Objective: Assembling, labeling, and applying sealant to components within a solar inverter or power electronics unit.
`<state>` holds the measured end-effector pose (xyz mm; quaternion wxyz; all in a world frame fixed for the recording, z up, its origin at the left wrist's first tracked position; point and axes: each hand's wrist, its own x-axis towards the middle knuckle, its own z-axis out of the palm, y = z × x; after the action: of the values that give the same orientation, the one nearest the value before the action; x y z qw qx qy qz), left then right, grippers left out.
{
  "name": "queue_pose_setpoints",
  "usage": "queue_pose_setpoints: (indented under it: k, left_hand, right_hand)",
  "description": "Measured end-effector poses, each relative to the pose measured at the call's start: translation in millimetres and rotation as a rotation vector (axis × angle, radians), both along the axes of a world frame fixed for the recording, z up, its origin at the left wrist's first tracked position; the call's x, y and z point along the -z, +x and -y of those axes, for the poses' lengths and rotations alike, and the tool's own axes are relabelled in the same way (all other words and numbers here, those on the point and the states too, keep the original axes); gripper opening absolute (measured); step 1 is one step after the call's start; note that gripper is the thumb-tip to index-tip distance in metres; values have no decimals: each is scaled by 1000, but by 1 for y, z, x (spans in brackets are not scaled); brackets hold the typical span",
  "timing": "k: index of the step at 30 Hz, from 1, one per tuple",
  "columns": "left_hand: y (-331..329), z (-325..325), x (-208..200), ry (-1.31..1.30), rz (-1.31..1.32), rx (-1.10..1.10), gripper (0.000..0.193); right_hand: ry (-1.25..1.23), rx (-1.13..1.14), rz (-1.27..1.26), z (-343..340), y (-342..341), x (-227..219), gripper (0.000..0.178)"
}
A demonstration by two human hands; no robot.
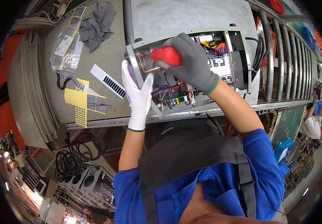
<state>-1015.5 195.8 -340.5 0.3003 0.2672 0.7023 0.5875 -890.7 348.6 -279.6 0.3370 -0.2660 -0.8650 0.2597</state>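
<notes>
An open metal case point(155, 108) full of circuit boards and coloured wires lies on the bench before me. My left hand point(138, 89), in a white glove, grips its left end, fingers outside the panel and thumb on the inner side. A grey glove covers my right hand point(191, 61), which is closed round a red-handled tool point(168, 56) over the left part of the case. The tool's working end is too unclear to make out. Just below the handle, a bent copper-coloured piece point(151, 70) shows against the case's inside.
Left of the case lie a label strip point(110, 82), yellow sticker sheets point(79, 100), a clear plastic bag point(66, 56) and a grey cloth point(97, 24). Metal bars point(276, 56) border the right side. Black cables point(258, 54) bunch beside the case. A person point(314, 125) works far right.
</notes>
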Motion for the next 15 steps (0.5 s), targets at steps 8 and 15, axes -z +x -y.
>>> queue_pose_setpoints:
  k: [8,15]
  left_hand:
    - [-5,3,3,-97,-103,32,84]
    - [-4,3,4,-93,-97,35,85]
  right_hand:
    - [16,-46,33,1,-12,18,36]
    - [-38,-25,29,1,-11,20,38]
